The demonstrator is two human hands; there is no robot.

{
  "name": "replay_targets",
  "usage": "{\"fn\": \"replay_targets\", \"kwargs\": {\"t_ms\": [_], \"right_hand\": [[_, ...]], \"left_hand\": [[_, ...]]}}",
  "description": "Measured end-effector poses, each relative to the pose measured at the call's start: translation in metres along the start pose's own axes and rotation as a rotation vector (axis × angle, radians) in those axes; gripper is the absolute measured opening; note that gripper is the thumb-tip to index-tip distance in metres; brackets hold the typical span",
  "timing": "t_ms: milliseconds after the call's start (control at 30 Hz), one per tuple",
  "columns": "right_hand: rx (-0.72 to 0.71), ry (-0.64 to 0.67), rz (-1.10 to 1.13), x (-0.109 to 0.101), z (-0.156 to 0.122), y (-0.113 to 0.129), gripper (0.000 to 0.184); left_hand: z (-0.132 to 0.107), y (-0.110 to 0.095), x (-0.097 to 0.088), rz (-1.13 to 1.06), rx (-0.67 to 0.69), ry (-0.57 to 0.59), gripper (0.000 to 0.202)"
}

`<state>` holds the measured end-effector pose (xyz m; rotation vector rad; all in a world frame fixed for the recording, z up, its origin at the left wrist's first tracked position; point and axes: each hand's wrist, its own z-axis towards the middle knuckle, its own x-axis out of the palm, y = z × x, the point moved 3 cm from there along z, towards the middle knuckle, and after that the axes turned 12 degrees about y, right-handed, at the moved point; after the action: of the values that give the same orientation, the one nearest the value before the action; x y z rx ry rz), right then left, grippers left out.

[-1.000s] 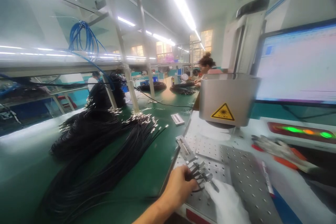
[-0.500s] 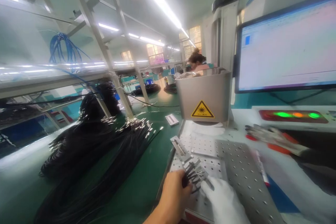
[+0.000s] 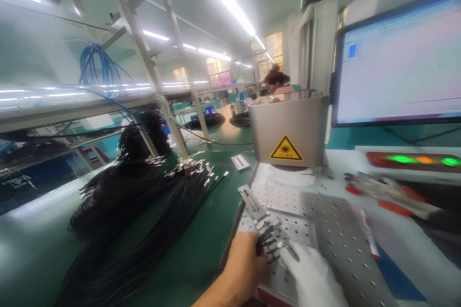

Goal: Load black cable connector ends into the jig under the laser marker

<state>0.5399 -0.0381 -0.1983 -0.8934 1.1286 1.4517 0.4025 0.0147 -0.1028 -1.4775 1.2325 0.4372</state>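
Note:
My bare left hand (image 3: 243, 264) is closed around several black cables with silver metal connectors (image 3: 272, 232), which fan out past the fingers. In a white glove, my right hand (image 3: 311, 273) pinches at the connector end closest to it, thumb and fingers together. Both hands are low over a silver perforated metal plate (image 3: 333, 230). Just beyond the connectors lies a small metal fixture (image 3: 251, 201) with a slot along it. The cable lengths under my palms are mostly hidden.
Large bundles of black cables (image 3: 144, 230) with silver ends lie on the green table (image 3: 201, 249) at left. Behind the plate stands a metal housing with a laser warning sign (image 3: 286, 148). A monitor (image 3: 399, 62), work gloves (image 3: 392, 192) and a marker (image 3: 369, 232) are at right. A person (image 3: 275, 81) sits beyond.
The whole view has shifted slightly to the right as the camera turned. Both hands keep their hold on the cables, with only slight movement of the fingers.

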Motion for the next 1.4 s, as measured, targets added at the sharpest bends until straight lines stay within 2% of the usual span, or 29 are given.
{"fn": "replay_targets", "kwargs": {"t_ms": [133, 300, 467, 733, 900, 1033, 1167, 1233, 1333, 1400], "right_hand": [[-0.098, 0.126, -0.160, -0.005, -0.001, 0.002, 0.058], [-0.029, 0.283, -0.110, -0.009, 0.003, -0.003, 0.058], [-0.129, 0.329, -0.249, -0.020, 0.004, 0.004, 0.078], [-0.082, 0.347, -0.234, -0.006, 0.012, 0.000, 0.064], [-0.114, 0.370, -0.277, -0.003, 0.016, 0.004, 0.080], [-0.042, 0.336, -0.226, -0.007, 0.015, 0.003, 0.065], [-0.008, 0.284, -0.122, -0.007, 0.014, 0.003, 0.048], [0.103, 0.274, -0.046, -0.006, 0.017, 0.001, 0.036], [0.270, 0.316, 0.081, -0.003, 0.020, -0.003, 0.041], [0.290, 0.343, 0.129, -0.002, 0.021, -0.003, 0.041]], "left_hand": [[0.000, 0.003, 0.002, -0.027, -0.004, -0.003, 0.010], [0.000, 0.003, -0.002, -0.104, 0.001, 0.012, 0.013], [0.005, 0.008, -0.001, -0.191, 0.014, 0.079, 0.022], [0.012, 0.022, 0.002, -0.305, 0.102, 0.130, 0.022], [0.007, 0.020, -0.007, -0.326, 0.149, 0.077, 0.017], [0.008, 0.017, -0.005, -0.333, 0.096, 0.009, 0.002], [0.009, 0.012, -0.003, -0.366, 0.061, -0.017, 0.008], [0.009, 0.010, -0.001, -0.357, 0.075, -0.048, 0.009], [0.010, 0.010, 0.004, -0.256, 0.097, -0.102, 0.009], [0.011, 0.010, 0.008, -0.167, 0.095, -0.114, 0.009]]}}
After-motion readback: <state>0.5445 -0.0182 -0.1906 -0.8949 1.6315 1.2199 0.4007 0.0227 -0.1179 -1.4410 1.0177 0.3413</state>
